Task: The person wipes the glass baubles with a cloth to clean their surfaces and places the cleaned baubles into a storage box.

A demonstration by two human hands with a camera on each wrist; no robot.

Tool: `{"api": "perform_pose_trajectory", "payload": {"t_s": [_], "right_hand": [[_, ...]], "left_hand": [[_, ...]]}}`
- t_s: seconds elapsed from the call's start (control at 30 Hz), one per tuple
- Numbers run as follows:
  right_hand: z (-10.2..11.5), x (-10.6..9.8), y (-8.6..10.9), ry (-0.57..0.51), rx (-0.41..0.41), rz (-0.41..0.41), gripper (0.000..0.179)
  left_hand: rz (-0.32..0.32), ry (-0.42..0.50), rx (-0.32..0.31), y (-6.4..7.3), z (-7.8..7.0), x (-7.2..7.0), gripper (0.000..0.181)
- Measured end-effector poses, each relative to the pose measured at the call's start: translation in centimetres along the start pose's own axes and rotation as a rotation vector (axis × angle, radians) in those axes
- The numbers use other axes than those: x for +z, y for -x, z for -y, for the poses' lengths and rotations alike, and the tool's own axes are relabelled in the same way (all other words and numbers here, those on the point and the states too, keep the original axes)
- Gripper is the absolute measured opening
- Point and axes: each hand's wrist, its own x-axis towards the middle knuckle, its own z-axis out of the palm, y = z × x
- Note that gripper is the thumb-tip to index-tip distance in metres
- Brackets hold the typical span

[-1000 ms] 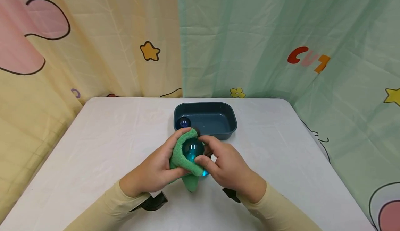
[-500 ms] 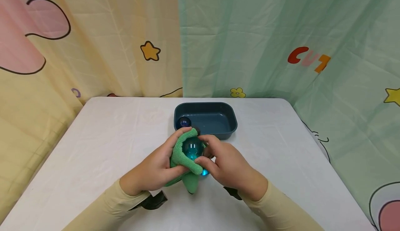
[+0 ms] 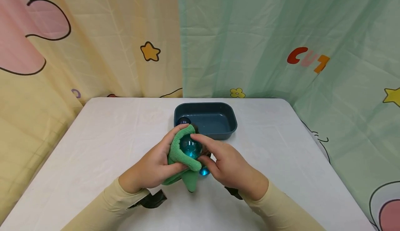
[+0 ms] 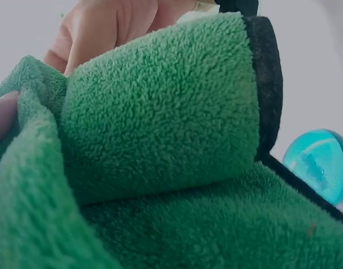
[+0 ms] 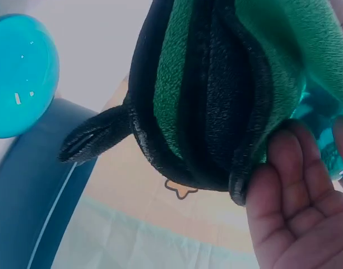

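My left hand (image 3: 154, 167) grips a green towel (image 3: 182, 158) with a dark edging, folded round a clear blue ball (image 3: 190, 147). The fingers of my right hand (image 3: 229, 163) lie on the ball's upper right side, the thumb below, pinching it. In the right wrist view the right fingers are right at the towel's dark edge, and part of the ball (image 5: 328, 151) shows past them. The towel fills most of the left wrist view. Another blue ball (image 3: 204, 171) lies on the table under the hands, seen at the right in the left wrist view.
Just beyond the hands stands a dark blue tray (image 3: 232, 128) with a dark blue ball (image 3: 183, 120) in its left front corner. The table (image 3: 125, 127) has a white cover. Patterned curtains (image 3: 237, 33) hang behind it.
Both hands have shifted the towel and ball slightly left and up. My right fingers have moved higher onto the ball, and more of the second blue ball shows below.
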Motion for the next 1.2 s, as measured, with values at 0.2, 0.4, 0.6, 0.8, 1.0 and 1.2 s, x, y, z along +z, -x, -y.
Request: {"api": "perform_pose_trajectory", "payload": {"t_s": [0.2,0.4,0.6,0.8,1.0,1.2], "right_hand": [[0.01,0.11,0.11,0.027,0.04,-0.023,0.054],[-0.22,0.47,0.23,-0.05,0.066,-0.102,0.034],[-0.15,0.33,0.24,-0.087,-0.015,-0.079,0.054],[-0.15,0.18,-0.02,-0.016,-0.055,-0.046,0.064],[0.18,0.15,0.03,0.001,0.032,-0.062,0.056],[-0.22,0.54,0.08,-0.083,0.069,-0.131,0.029]], "left_hand": [[0.012,-0.028,0.01,0.09,-0.29,0.33,0.083],[0.034,-0.044,0.022,0.15,-0.34,0.75,0.082],[0.01,0.0,0.015,0.12,-0.28,0.43,0.086],[0.011,0.043,0.004,0.29,-0.23,0.07,0.086],[0.019,0.025,-0.001,0.28,-0.46,0.28,0.085],[0.037,-0.009,0.0,0.46,-0.3,0.8,0.083]]}}
